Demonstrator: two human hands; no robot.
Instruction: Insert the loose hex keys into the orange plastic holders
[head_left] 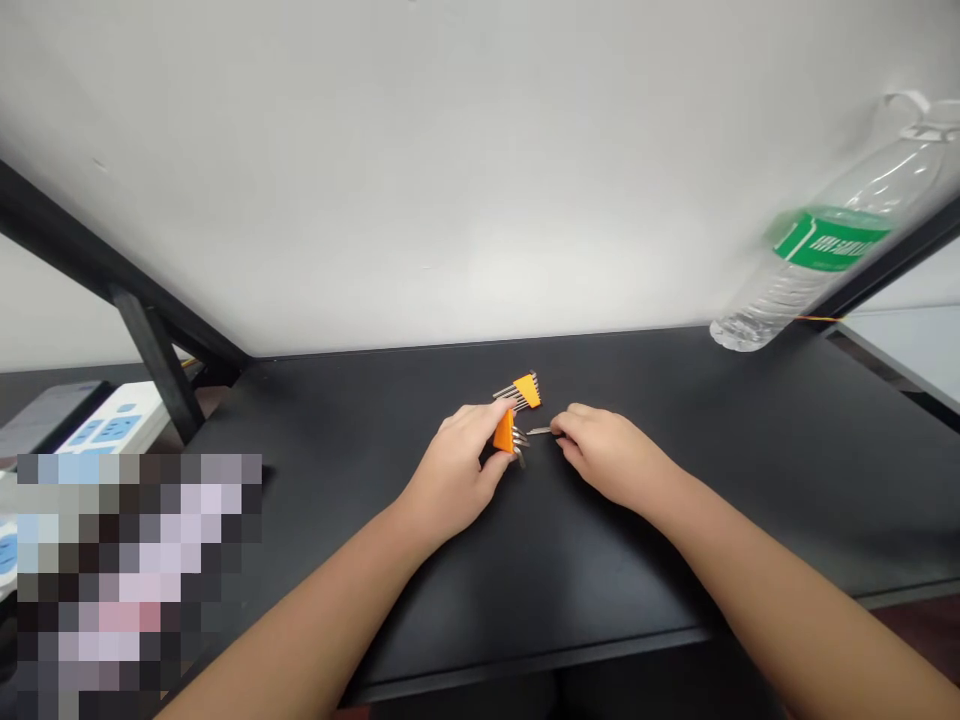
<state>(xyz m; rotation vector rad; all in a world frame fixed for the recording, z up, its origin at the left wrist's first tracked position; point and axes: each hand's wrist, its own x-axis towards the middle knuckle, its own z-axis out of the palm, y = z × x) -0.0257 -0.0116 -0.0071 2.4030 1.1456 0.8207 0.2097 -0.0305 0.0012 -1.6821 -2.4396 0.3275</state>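
Between its thumb and fingers, my left hand [460,462] grips an orange hex key holder [504,433]. Short bent metal ends of several keys stick out of its right side. My right hand [600,450] pinches a single thin metal hex key [540,431], whose tip points left at the holder with a small gap between. Just behind my left hand, a second holder, yellow-orange [527,390], lies on the black tabletop [622,370] with several hex keys in it. My fingers hide part of the held holder and the right end of the single key.
A large clear plastic bottle with a green label [832,240] stands at the back right, near the wall [480,180]. Black frame bars [150,350] rise at the left. Beyond them are white and blue boxes [112,425]; a blurred patch covers the lower left.
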